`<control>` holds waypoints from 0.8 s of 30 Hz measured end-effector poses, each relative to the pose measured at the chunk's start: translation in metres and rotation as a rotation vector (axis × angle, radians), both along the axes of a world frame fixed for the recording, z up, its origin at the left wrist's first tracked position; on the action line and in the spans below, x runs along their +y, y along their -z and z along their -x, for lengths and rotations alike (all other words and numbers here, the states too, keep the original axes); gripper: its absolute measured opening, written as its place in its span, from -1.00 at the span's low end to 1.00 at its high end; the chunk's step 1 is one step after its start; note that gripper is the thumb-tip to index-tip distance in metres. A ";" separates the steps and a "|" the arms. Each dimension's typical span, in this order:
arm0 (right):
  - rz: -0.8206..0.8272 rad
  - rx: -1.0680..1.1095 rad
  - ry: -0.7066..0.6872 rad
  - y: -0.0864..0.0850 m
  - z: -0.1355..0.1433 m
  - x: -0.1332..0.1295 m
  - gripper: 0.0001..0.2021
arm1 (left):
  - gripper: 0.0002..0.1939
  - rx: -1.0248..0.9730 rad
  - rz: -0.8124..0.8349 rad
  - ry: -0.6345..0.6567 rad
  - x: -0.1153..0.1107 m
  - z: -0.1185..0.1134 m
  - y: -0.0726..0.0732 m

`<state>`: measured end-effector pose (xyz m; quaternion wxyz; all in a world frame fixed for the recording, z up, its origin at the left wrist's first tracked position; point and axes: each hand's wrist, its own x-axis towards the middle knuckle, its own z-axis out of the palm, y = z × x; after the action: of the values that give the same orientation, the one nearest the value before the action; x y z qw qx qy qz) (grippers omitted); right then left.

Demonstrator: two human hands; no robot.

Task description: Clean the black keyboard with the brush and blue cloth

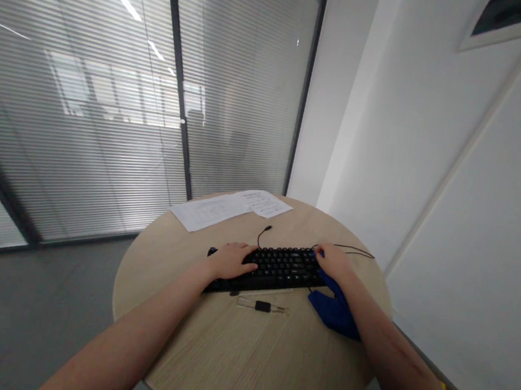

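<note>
A black keyboard (284,266) lies on the round wooden table, slightly tilted in view. Across its left part rests my left hand (232,261), fingers apart, thumb on the keys. My right hand (332,261) is at the keyboard's upper right corner, with its fingers pinched on a dark blue cloth (334,310). The cloth hangs from the fingers under my right wrist and spreads over the table to the right of the keyboard. A small black tool with thin metal prongs (262,306) lies just in front of the keyboard.
Printed paper sheets (213,212) lie at the back of the table (240,357). A black cable with a plug (266,228) sticks out behind the keyboard, and a cable loop (360,252) lies at the right. A blinds-covered glass partition and a white wall stand beyond.
</note>
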<state>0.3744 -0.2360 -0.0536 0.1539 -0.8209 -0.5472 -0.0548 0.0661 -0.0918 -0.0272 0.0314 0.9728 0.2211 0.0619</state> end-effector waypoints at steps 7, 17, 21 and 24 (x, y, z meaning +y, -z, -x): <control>-0.024 0.023 0.022 0.003 -0.003 0.002 -0.78 | -0.34 0.005 0.004 -0.006 -0.002 0.000 -0.002; 0.008 0.005 -0.023 -0.007 0.001 -0.004 -0.79 | -0.33 -0.003 0.011 0.003 0.002 0.001 0.001; -0.094 0.016 0.053 -0.009 -0.006 -0.005 -0.79 | -0.32 -0.006 0.008 -0.002 0.002 0.000 0.002; -0.162 0.019 0.082 -0.010 -0.009 -0.006 -0.77 | -0.34 -0.005 0.013 -0.007 0.001 0.000 0.000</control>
<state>0.3837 -0.2415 -0.0436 0.2224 -0.8279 -0.5056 -0.0974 0.0663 -0.0911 -0.0270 0.0381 0.9716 0.2250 0.0629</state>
